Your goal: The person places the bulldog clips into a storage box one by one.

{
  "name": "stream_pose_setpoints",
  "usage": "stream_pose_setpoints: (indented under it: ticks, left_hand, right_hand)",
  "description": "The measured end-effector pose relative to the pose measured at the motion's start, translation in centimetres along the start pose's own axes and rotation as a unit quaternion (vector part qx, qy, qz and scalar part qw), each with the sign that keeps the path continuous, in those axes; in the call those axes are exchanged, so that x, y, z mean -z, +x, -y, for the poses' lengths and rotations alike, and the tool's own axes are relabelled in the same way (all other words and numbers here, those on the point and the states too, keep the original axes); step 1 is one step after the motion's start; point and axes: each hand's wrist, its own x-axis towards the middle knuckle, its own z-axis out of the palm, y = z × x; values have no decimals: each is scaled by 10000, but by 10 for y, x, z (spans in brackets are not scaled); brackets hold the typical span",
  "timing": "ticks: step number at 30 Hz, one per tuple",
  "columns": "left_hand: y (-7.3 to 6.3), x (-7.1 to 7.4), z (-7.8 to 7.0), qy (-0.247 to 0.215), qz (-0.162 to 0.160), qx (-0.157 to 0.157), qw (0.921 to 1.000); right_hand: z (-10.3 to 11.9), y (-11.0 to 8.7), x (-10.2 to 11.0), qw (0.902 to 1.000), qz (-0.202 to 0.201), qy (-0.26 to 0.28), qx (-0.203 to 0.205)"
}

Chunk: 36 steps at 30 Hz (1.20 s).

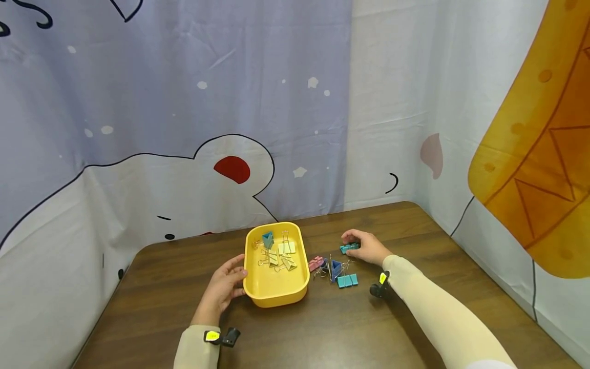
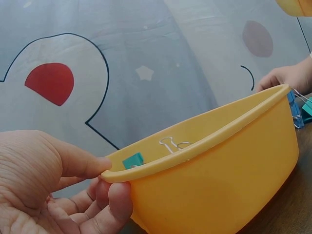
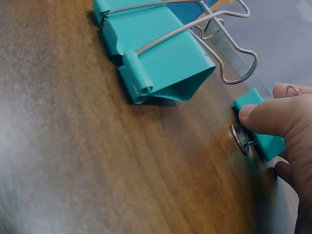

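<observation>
My left hand (image 1: 223,288) pinches the left rim of a yellow plastic tray (image 1: 276,296), thumb on top and fingers below, as the left wrist view shows. Inside lie several pale yellow binder clips (image 1: 287,248) and a teal one (image 1: 268,239). Over on the right, my right hand (image 1: 367,247) grips a teal binder clip (image 3: 265,139) between thumb and fingers, close over the table. Between tray and right hand sits a loose group: a pink binder clip (image 1: 315,263), a blue one (image 1: 336,268) and another teal binder clip (image 1: 348,281).
The brown wooden table (image 1: 341,333) has rounded far corners. A printed curtain (image 1: 299,113) hangs right behind its far edge and along the right side. Dark wrist cameras sit on both sleeves.
</observation>
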Motion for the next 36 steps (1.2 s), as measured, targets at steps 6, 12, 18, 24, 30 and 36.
stream_pose_setpoints:
  ticks: [6,12,18,24,30,36]
  left_hand:
    - [1,0,0,-37,27,-24,10000]
    - [2,-1,0,-40,17,-2,10000]
    - [2,0,1,-38,13,-22,10000]
    - [1,0,0,-20,14,1,10000]
    - [0,0,0,8,8,11,10000]
    - [1,0,1,-34,7,-6,10000]
  right_hand:
    - [-1,0,0,9999,53,-128,-54]
    - [0,2,4,9995,257,-137,-102]
    - [5,4,8,9988,447,-47,-172]
    - [7,9,12,9986,477,57,-197]
    - [13,14,18,9990,418,68,-105]
    - [21,21,19,9993,331,152,37]
